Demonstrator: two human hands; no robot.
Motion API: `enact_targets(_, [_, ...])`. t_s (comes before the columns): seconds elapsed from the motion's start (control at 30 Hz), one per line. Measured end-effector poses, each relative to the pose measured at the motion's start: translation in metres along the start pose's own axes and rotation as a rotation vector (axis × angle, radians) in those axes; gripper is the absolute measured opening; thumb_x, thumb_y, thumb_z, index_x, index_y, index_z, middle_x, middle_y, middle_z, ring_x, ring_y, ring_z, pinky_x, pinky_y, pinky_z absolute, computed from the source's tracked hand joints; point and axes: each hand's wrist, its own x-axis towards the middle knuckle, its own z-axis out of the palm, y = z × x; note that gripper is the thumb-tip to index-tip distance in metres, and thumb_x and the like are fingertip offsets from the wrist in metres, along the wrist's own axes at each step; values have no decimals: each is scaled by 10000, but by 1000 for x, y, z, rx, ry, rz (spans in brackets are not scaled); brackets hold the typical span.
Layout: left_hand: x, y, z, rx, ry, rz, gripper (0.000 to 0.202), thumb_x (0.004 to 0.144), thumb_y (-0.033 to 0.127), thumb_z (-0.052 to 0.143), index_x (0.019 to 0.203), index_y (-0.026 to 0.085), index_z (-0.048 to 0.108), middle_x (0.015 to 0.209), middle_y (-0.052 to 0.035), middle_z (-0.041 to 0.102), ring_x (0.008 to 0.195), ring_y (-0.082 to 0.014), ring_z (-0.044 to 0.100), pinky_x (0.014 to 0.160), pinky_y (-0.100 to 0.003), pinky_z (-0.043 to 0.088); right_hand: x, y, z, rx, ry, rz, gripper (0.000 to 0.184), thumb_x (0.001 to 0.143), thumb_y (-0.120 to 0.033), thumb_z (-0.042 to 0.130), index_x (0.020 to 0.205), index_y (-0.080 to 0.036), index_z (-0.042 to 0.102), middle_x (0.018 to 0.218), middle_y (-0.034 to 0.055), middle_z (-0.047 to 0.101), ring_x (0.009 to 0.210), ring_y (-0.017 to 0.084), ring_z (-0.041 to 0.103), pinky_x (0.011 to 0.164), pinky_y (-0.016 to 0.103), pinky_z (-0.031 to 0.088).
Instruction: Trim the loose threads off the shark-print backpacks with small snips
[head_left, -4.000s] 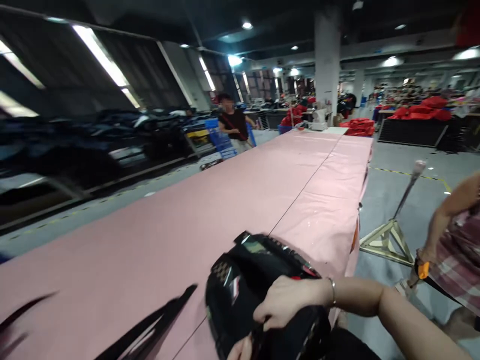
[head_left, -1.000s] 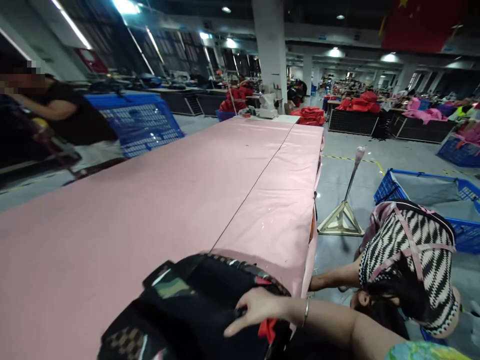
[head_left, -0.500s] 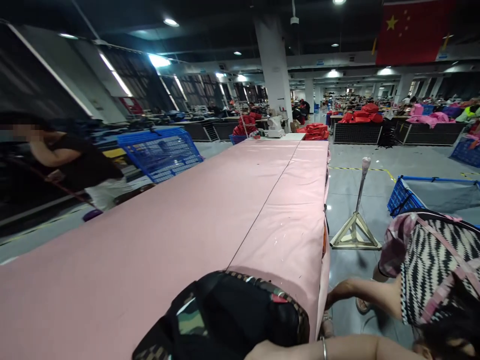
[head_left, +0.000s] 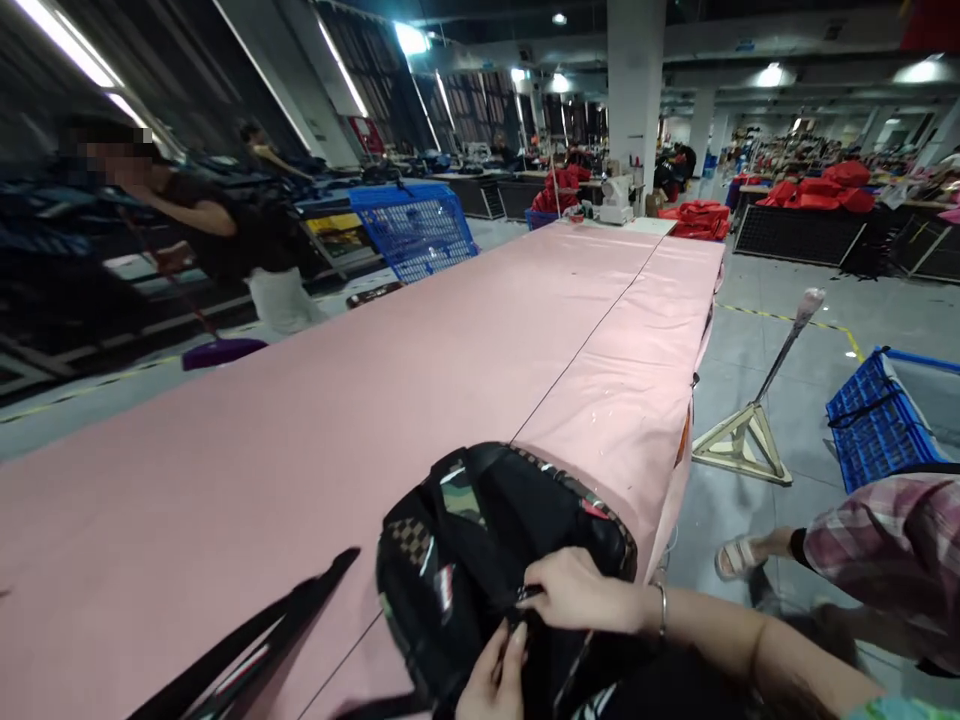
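A black backpack (head_left: 480, 540) with camouflage and checkered patches lies on the pink-covered table in front of me. My right hand (head_left: 581, 590), with a bangle on its wrist, pinches a small black part of the backpack, maybe a strap end or buckle; it is too dark to make out. Just below and to the left, my left hand (head_left: 495, 670) pinches the same area with thumb and fingers, close to the right fingertips. A loose black strap (head_left: 285, 620) stretches over the cloth to the left of the backpack.
The long table (head_left: 420, 370) carries a dark line along its length. A sewing machine (head_left: 616, 200) stands at its far end. Blue crates (head_left: 412, 230) are on both sides. To the right are a metal stand (head_left: 742, 445) and a bent-over person (head_left: 892, 540); another person (head_left: 247, 240) holds a broom at left.
My view has turned left and down, showing more of the backpack. My left hand has come into view, and both hands are now together at the backpack's middle.
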Motion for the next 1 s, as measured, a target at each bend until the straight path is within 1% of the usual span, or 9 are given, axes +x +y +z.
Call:
enact_targets(0.1, [-5, -1, 6, -20, 12, 91, 511, 595, 513, 636, 952, 148, 651, 991, -113, 681, 906, -277, 629, 883, -417, 465, 2, 3, -3, -91, 8, -91, 133, 757, -216, 479, 776, -193, 608, 817, 39, 670, 742, 171, 613, 600, 249, 370])
enact_targets(0.17, [-5, -4, 11, -114, 5, 109, 509, 607, 489, 643, 975, 138, 642, 1003, -123, 675, 904, -259, 629, 842, -391, 488, 4, 6, 0, -85, 38, -137, 137, 726, -155, 468, 772, -192, 592, 811, 25, 652, 726, 147, 587, 592, 238, 351])
enact_targets(0.27, [-2, -7, 15, -207, 53, 136, 464, 600, 450, 674, 936, 130, 651, 976, -118, 673, 859, -226, 631, 798, -356, 501, 6, 12, 8, -39, 95, -206, 145, 705, -123, 457, 763, -191, 572, 766, 9, 617, 702, 125, 552, 583, 229, 334])
enact_targets(0.37, [0, -8, 14, -197, 107, 190, 397, 584, 430, 697, 836, 124, 675, 901, -108, 674, 825, -211, 623, 812, -348, 485, 8, 16, 17, 28, 144, -253, 147, 712, -113, 445, 742, -187, 569, 720, 3, 584, 677, 117, 527, 584, 227, 336])
enact_targets(0.47, [0, -9, 12, -225, 71, 193, 405, 596, 417, 695, 881, 129, 678, 887, -93, 673, 831, -200, 613, 831, -341, 469, 11, 14, 19, 288, 179, -255, 123, 760, -164, 447, 725, -174, 565, 689, 4, 569, 655, 114, 517, 598, 222, 371])
enact_targets(0.57, [0, -12, 11, -332, 37, 122, 466, 592, 390, 708, 974, 130, 660, 884, -70, 675, 814, -172, 606, 831, -326, 463, 16, 13, 12, 632, 238, -154, 215, 827, -313, 438, 709, -161, 532, 660, 7, 552, 633, 114, 514, 614, 229, 414])
enact_targets(0.63, [-2, -12, 9, -414, 35, 65, 491, 575, 371, 725, 992, 123, 655, 854, -54, 675, 768, -148, 596, 804, -310, 466, 19, 16, 6, 708, 231, -124, 262, 836, -384, 440, 735, -160, 531, 688, 10, 556, 663, 120, 522, 649, 244, 433])
enact_targets(0.8, [-9, 1, 1, -537, 28, 30, 475, 566, 347, 738, 983, 131, 663, 735, -5, 648, 622, -91, 529, 683, -255, 459, 20, 34, 3, 429, 152, -212, 249, 817, -307, 505, 1030, -180, 522, 960, 42, 590, 849, 148, 547, 796, 290, 436])
enact_targets(1.0, [-12, 11, -5, -552, -9, 31, 421, 570, 303, 736, 947, 126, 671, 632, 36, 572, 585, -71, 472, 635, -228, 420, 21, 42, 5, 230, 135, -406, 157, 851, -237, 482, 954, -170, 579, 870, 60, 606, 814, 159, 552, 748, 296, 440])
